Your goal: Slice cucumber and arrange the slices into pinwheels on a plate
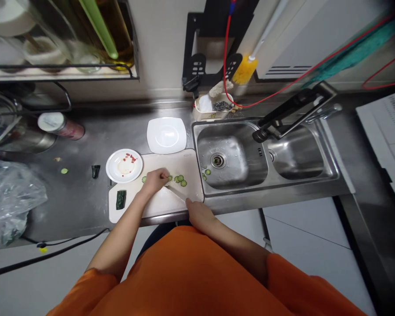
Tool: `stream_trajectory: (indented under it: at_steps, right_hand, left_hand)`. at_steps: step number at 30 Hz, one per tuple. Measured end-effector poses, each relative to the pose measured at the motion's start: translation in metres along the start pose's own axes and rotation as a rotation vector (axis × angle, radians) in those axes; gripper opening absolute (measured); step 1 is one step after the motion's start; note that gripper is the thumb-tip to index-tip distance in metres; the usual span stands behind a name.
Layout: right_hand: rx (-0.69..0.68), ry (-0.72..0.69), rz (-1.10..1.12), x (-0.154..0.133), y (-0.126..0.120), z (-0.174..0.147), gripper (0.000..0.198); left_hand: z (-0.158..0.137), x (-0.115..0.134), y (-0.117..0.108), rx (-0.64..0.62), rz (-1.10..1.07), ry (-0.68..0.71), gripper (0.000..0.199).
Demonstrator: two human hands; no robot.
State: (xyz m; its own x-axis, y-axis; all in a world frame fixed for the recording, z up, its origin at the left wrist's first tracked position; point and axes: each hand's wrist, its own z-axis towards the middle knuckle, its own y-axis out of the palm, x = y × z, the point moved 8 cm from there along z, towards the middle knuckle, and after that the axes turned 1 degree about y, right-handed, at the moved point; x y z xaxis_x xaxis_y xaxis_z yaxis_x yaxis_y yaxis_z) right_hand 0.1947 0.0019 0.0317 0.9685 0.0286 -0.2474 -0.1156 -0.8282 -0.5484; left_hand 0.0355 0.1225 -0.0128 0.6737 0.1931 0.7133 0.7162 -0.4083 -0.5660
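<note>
"While I have the head feed up, tell me: how far along does the slicing look?"

"Partway, I'd judge. Several green slices point(181, 180) lie on the cutting board point(192, 163), just right of the left hand point(157, 180), so some cutting is done."

"And what's left?"

"I see a dark-skinned chunk point(120, 199) near the board's left edge, apart from both hands. It looks uncut to me."

"Fingers?"

"The right hand point(199, 215) is wrapped round the handle of the knife point(177, 193), its blade slanting towards the left fingertips. Those left fingers are bent and bunched over the board. Green shows on either side of them, but I can't tell whether they pinch anything."

"Anything off the board?"

"A dark end piece point(95, 171) and a lone round point(64, 171) on the counter point(75, 197), plus a few stray slices point(208, 172) in the sink point(240, 175). The square plate point(166, 135) sits at the board's far edge."
</note>
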Motion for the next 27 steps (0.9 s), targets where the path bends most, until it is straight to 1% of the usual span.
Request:
stream_trajectory:
  at_steps: [2, 5, 8, 10, 12, 15, 18, 23, 27]
  right_hand:
    - [0.006, -0.009, -0.002, 0.001, 0.001, 0.001, 0.038]
    - [0.014, -0.012, -0.012, 0.002, 0.002, 0.003, 0.039]
    - [0.02, -0.003, -0.024, 0.004, 0.003, 0.005, 0.04]
    - [0.017, -0.006, -0.027, 0.004, 0.003, 0.005, 0.039]
    - [0.008, -0.018, -0.034, 0.002, 0.002, 0.004, 0.039]
    - [0.005, -0.01, -0.04, 0.001, -0.001, 0.003, 0.037]
    - [0.025, 0.01, -0.035, -0.002, -0.005, 0.005, 0.035]
    - [0.04, -0.024, -0.025, -0.015, -0.01, 0.01, 0.036]
    - [0.052, -0.044, -0.028, -0.023, -0.012, 0.014, 0.036]
  left_hand:
    - [-0.008, -0.023, -0.008, 0.067, -0.105, -0.112, 0.012]
    - [-0.022, -0.049, -0.005, 0.154, -0.341, -0.268, 0.021]
    - [-0.036, -0.057, 0.002, 0.273, -0.491, -0.377, 0.029]
    - [-0.044, -0.055, 0.005, 0.321, -0.468, -0.405, 0.027]
    - [-0.049, -0.05, 0.003, 0.351, -0.35, -0.38, 0.024]
    - [-0.052, -0.042, -0.006, 0.401, -0.139, -0.279, 0.022]
    - [-0.054, -0.038, -0.01, 0.433, -0.016, -0.202, 0.024]
    - [-0.055, -0.035, -0.009, 0.445, 0.057, -0.131, 0.023]
    - [-0.054, -0.036, -0.008, 0.45, 0.066, -0.117, 0.022]
